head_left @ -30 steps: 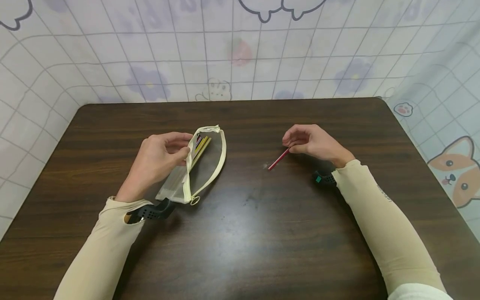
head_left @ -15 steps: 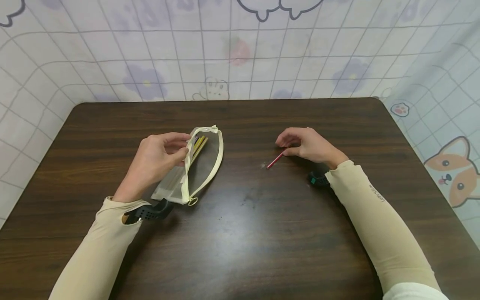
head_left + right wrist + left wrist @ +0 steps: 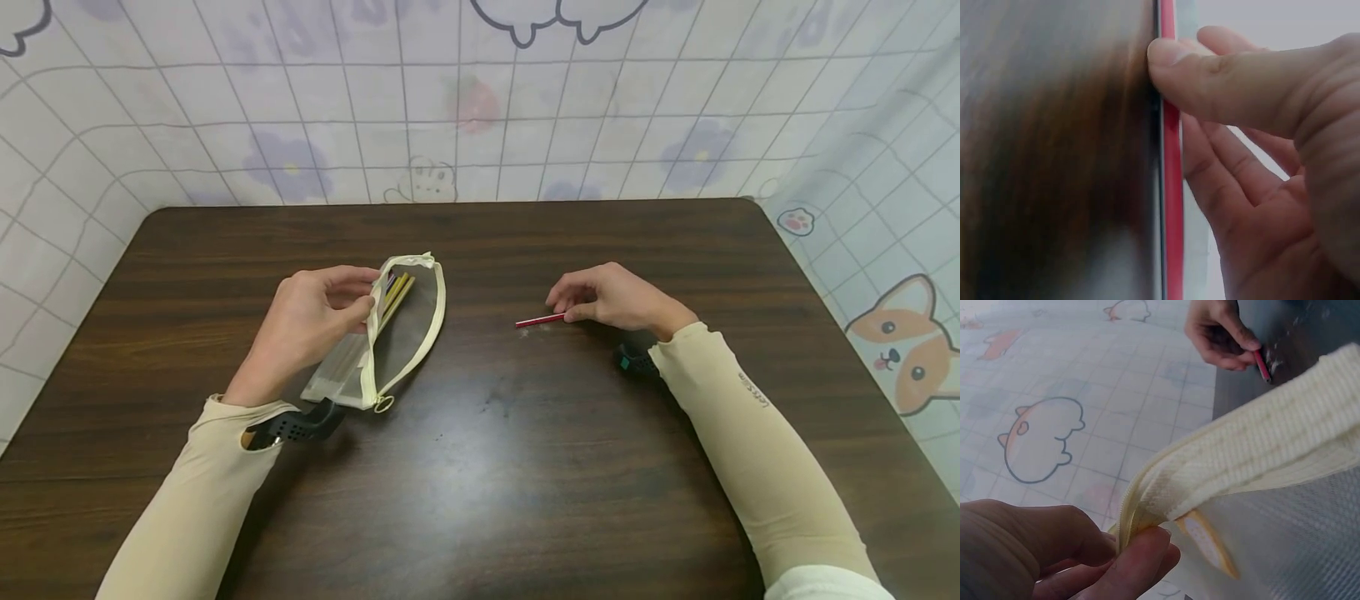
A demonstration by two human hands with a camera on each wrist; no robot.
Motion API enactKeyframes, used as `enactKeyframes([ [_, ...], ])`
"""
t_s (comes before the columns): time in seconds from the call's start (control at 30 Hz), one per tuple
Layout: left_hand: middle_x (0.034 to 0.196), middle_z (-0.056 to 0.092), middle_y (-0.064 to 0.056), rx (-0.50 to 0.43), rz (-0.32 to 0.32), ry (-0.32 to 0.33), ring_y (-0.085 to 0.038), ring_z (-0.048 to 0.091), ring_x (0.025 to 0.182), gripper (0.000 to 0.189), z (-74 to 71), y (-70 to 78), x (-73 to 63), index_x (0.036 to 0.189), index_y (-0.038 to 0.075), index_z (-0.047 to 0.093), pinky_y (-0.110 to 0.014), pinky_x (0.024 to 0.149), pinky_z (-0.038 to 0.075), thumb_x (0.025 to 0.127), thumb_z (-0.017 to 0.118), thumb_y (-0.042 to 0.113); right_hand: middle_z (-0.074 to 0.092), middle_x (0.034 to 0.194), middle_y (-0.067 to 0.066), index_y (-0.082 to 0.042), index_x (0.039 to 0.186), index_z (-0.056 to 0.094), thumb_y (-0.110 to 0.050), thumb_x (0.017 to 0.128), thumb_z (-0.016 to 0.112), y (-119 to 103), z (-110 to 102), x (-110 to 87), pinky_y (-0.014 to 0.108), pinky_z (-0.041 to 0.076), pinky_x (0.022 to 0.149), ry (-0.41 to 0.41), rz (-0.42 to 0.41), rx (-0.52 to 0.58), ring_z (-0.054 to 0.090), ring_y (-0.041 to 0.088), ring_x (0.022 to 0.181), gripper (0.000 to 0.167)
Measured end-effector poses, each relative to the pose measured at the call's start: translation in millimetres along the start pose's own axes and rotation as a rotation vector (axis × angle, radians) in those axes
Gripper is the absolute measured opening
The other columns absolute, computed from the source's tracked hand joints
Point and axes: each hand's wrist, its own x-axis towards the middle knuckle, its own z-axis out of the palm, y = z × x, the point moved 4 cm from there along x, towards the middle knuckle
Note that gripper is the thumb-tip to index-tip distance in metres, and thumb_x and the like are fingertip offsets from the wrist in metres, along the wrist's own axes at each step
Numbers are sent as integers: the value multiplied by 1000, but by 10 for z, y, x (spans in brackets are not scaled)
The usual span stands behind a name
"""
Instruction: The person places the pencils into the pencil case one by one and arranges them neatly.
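My left hand (image 3: 303,321) pinches the cream zip edge of a see-through mesh pencil pouch (image 3: 435,321), whose mouth gapes wide. Several pencils (image 3: 397,298), some of them yellow, lie inside it. In the left wrist view, thumb and fingers squeeze one end of the zip band (image 3: 1260,434). To the right of the pouch, my right hand (image 3: 611,296) pinches a slim red pencil (image 3: 538,320) between thumb and fingers. That pencil points left, low over the table. The right wrist view has the thumb pressing on the red shaft (image 3: 1174,200); other fingers stay behind it.
Both hands work over a dark brown wooden table (image 3: 480,467). Behind and beside it hangs a white gridded curtain (image 3: 480,92) with cartoon prints. A ring-shaped zip pull (image 3: 384,404) hangs at the pouch's near corner. Small pale marks show on the tabletop under the red pencil.
The red pencil has turned from a slant toward me to nearly level, its free end pointing left. My right hand has shifted slightly left and nearer. My left hand and pouch barely moved.
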Motion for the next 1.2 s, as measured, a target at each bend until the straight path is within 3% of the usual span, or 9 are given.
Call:
enactKeyframes([
  [0.17,117,77,-21,0,4,0,-22,81,85,35,0,10,-3,132,4,69,-32,73,64,98,63,11,75,95,-4,-18,113,74,-9,93,76,-48,4,-8,29,57,86,-6,-17,-9,69,12,90,22],
  [0.53,116,77,-21,7,15,6,-22,81,83,34,-10,20,-7,131,4,69,-32,72,64,99,63,12,79,98,-4,-18,113,78,-12,92,77,-16,-24,-12,23,54,80,49,45,-12,70,10,89,22],
  [0.73,116,78,-20,10,16,8,-22,81,85,34,-9,20,-12,131,5,69,-32,73,64,99,63,12,81,102,2,-16,114,78,-13,92,77,-27,-54,-12,20,54,77,97,79,78,73,12,90,22],
  [1.0,116,78,-20,12,13,5,-23,81,87,34,-5,28,-13,131,6,70,-32,73,64,99,61,11,80,108,4,-21,122,77,-19,97,71,-18,-52,-1,29,53,81,176,219,199,70,17,96,25],
  [1.2,117,78,-20,2,8,3,-22,81,87,35,-2,26,-13,132,5,69,-31,72,64,98,61,10,76,117,11,-14,131,73,-18,99,69,-24,-49,-3,28,56,82,221,339,435,68,20,93,32],
])
